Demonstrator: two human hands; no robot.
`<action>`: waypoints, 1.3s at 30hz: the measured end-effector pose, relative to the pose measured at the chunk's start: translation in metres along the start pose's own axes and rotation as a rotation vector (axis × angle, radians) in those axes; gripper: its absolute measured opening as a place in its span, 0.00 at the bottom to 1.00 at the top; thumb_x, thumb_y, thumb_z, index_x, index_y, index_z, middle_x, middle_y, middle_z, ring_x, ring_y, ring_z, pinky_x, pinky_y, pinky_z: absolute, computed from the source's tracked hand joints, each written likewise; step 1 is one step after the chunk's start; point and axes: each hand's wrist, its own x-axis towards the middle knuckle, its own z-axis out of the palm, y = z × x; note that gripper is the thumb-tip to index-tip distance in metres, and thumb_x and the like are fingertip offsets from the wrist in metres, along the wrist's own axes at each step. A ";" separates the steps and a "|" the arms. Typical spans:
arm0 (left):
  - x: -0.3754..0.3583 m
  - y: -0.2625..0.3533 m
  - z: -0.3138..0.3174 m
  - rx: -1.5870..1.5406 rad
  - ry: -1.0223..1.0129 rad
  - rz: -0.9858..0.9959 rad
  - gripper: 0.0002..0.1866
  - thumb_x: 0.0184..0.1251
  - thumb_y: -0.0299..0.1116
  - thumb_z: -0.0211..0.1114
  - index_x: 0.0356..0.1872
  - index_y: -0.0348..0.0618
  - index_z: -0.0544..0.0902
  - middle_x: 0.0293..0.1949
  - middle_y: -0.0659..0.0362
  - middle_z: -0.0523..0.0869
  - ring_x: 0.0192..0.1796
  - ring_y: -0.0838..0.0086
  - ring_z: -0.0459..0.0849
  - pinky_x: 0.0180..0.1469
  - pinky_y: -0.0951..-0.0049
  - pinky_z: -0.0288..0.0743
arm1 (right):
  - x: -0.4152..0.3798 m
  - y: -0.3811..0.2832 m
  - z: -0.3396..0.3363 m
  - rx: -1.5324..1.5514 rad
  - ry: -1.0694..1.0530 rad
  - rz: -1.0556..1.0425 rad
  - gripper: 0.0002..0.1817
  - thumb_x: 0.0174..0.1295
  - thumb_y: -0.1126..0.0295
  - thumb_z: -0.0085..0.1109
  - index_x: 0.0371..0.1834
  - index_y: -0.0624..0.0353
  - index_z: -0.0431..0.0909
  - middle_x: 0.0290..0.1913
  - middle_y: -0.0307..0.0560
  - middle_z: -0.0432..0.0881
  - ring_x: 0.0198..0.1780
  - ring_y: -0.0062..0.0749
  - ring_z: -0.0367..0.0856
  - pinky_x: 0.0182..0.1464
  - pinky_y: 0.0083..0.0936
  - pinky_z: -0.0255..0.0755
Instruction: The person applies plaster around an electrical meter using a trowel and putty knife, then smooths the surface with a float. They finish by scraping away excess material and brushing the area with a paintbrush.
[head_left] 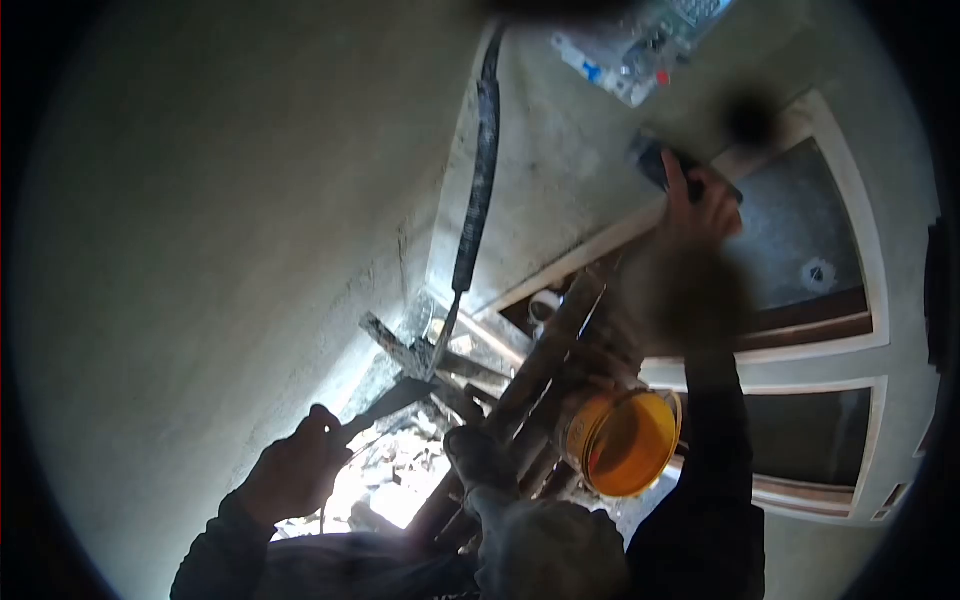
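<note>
Left hand point(293, 470) fingers grip a trowel point(385, 402), right hand point(700, 205) fingers clamp a dark tool point(668, 160) against the wall point(220, 230); steady, flat pressure seems best.

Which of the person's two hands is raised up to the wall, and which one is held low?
The right hand is raised, gripping a dark tool against the wall. The left hand is low, holding a trowel.

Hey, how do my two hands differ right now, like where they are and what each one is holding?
The left hand is low, near the rubble at the foot of the wall, closed on a flat dark blade-like tool. The right hand is raised high against the wall, closed on a dark, blurred tool. An orange bucket sits by the right arm only. Both hands are bare, with dark sleeves, and both have a shut grip.
</note>
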 end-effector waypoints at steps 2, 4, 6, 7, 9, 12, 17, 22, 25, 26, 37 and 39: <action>0.004 0.016 -0.004 0.042 -0.082 0.038 0.17 0.76 0.37 0.61 0.61 0.47 0.75 0.47 0.51 0.76 0.37 0.56 0.87 0.37 0.57 0.82 | -0.003 -0.023 0.003 0.012 -0.026 0.028 0.34 0.56 0.70 0.60 0.70 0.34 0.76 0.54 0.43 0.75 0.56 0.41 0.74 0.58 0.43 0.66; 0.012 0.018 -0.001 0.252 -0.031 0.335 0.18 0.76 0.37 0.63 0.60 0.45 0.72 0.39 0.52 0.82 0.36 0.57 0.88 0.36 0.59 0.81 | -0.016 -0.040 -0.001 0.029 -0.189 -0.100 0.32 0.57 0.70 0.60 0.68 0.37 0.77 0.53 0.44 0.75 0.56 0.41 0.74 0.58 0.43 0.66; 0.004 0.019 -0.004 0.188 -0.013 0.256 0.17 0.76 0.38 0.63 0.57 0.44 0.70 0.36 0.51 0.83 0.36 0.56 0.89 0.36 0.58 0.81 | -0.024 -0.029 -0.024 0.111 -0.342 -0.177 0.28 0.57 0.70 0.62 0.64 0.42 0.79 0.52 0.46 0.75 0.57 0.41 0.75 0.58 0.43 0.66; 0.003 0.023 -0.008 0.103 0.003 0.162 0.16 0.75 0.38 0.64 0.54 0.44 0.68 0.33 0.51 0.85 0.36 0.54 0.89 0.36 0.57 0.81 | -0.038 -0.015 -0.050 0.169 -0.337 -0.116 0.26 0.57 0.70 0.63 0.62 0.45 0.80 0.52 0.47 0.76 0.57 0.41 0.75 0.58 0.43 0.67; -0.001 0.020 -0.010 0.009 -0.006 0.086 0.17 0.75 0.37 0.64 0.55 0.44 0.68 0.34 0.49 0.86 0.36 0.53 0.89 0.37 0.55 0.81 | -0.051 0.017 -0.118 0.094 -0.510 0.149 0.27 0.55 0.72 0.68 0.61 0.52 0.80 0.50 0.49 0.79 0.56 0.44 0.79 0.56 0.44 0.71; -0.002 0.021 -0.017 -0.033 -0.045 -0.098 0.15 0.74 0.38 0.63 0.54 0.46 0.71 0.42 0.50 0.81 0.38 0.49 0.87 0.39 0.49 0.80 | -0.056 0.061 -0.231 0.560 -0.939 0.628 0.25 0.55 0.71 0.70 0.59 0.56 0.82 0.48 0.56 0.84 0.49 0.52 0.84 0.54 0.45 0.77; 0.029 0.023 -0.012 0.022 -0.068 0.019 0.16 0.76 0.36 0.61 0.56 0.47 0.66 0.38 0.48 0.85 0.41 0.47 0.87 0.44 0.51 0.79 | -0.089 0.010 -0.287 0.090 -1.943 0.232 0.20 0.65 0.50 0.58 0.45 0.52 0.90 0.39 0.54 0.89 0.45 0.52 0.88 0.51 0.45 0.80; 0.038 0.020 -0.013 0.046 -0.103 0.017 0.16 0.76 0.36 0.61 0.56 0.48 0.65 0.40 0.47 0.87 0.43 0.44 0.88 0.44 0.48 0.79 | -0.260 -0.036 -0.230 0.382 -1.470 0.054 0.14 0.65 0.60 0.55 0.37 0.56 0.88 0.37 0.53 0.88 0.41 0.45 0.88 0.47 0.43 0.81; 0.038 0.006 -0.011 0.040 -0.086 0.049 0.16 0.76 0.36 0.61 0.55 0.47 0.65 0.39 0.46 0.87 0.41 0.43 0.87 0.42 0.47 0.79 | -0.343 -0.051 -0.199 0.361 -1.381 0.164 0.14 0.65 0.61 0.55 0.38 0.57 0.87 0.43 0.53 0.87 0.47 0.43 0.87 0.52 0.41 0.79; 0.036 0.001 -0.010 0.042 -0.080 0.051 0.16 0.76 0.36 0.61 0.55 0.47 0.65 0.39 0.46 0.87 0.41 0.43 0.87 0.42 0.47 0.79 | -0.366 -0.053 -0.193 0.426 -1.386 0.198 0.15 0.66 0.60 0.55 0.41 0.57 0.87 0.48 0.53 0.87 0.51 0.43 0.86 0.56 0.41 0.78; 0.042 -0.020 -0.009 0.096 -0.082 0.095 0.18 0.76 0.41 0.63 0.53 0.43 0.67 0.33 0.50 0.86 0.34 0.52 0.89 0.35 0.53 0.80 | -0.229 -0.010 -0.272 0.688 -1.196 0.894 0.22 0.77 0.56 0.49 0.59 0.62 0.78 0.44 0.58 0.87 0.43 0.47 0.88 0.47 0.37 0.79; 0.045 -0.024 -0.012 0.126 -0.088 0.082 0.18 0.76 0.42 0.63 0.53 0.42 0.67 0.34 0.50 0.87 0.35 0.53 0.90 0.35 0.54 0.81 | -0.219 -0.008 -0.275 0.651 -1.216 0.899 0.22 0.77 0.55 0.49 0.57 0.64 0.79 0.40 0.57 0.88 0.39 0.43 0.89 0.45 0.36 0.79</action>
